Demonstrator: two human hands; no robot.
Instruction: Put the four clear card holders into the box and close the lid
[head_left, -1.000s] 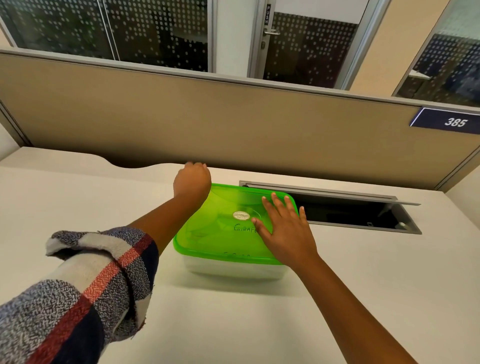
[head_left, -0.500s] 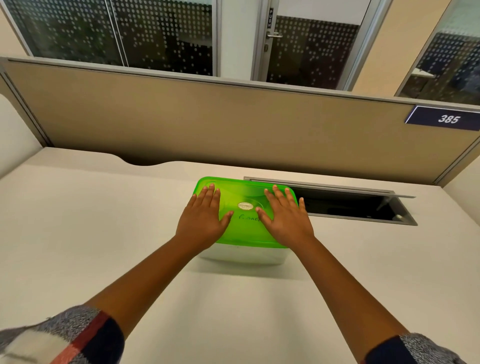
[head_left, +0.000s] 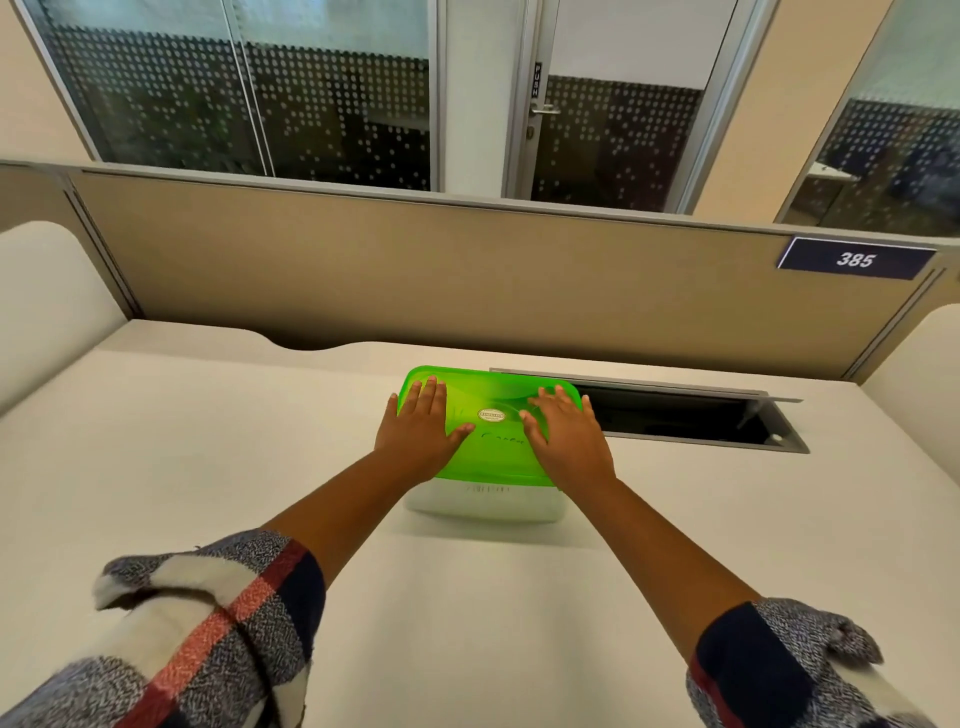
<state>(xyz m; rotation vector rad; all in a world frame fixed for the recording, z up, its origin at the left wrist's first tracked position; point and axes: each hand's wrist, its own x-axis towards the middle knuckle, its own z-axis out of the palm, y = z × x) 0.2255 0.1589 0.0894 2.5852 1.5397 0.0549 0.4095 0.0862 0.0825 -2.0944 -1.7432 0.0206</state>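
The box (head_left: 485, 501) is sitting on the pale tabletop (head_left: 208, 467), near the far edge and just beside a dark, open cable slot (head_left: 685, 415) that is running along to its right. Its walls are looking cloudy white, and the green lid (head_left: 493, 441) is lying across the top, covering the whole opening. A small oval sticker (head_left: 491, 415) is showing at the middle of the lid, with some handwriting just below it, too blurred to read.

The left hand (head_left: 421, 436) is lying flat on the left part of the lid, fingers stretched out and together, thumb pointing towards the sticker; its grip is released, holding nothing. The right hand (head_left: 563, 434) is lying flat on the right part in the same way, palm down, grip likewise released. Both forearms are reaching out from rolled-up checked sleeves (head_left: 208, 639).

The card holders are not showing; the lid and the cloudy walls are hiding whatever is lying inside. A tan partition (head_left: 415, 280) is standing behind the tabletop, carrying a dark plate (head_left: 854, 259) marked 385.
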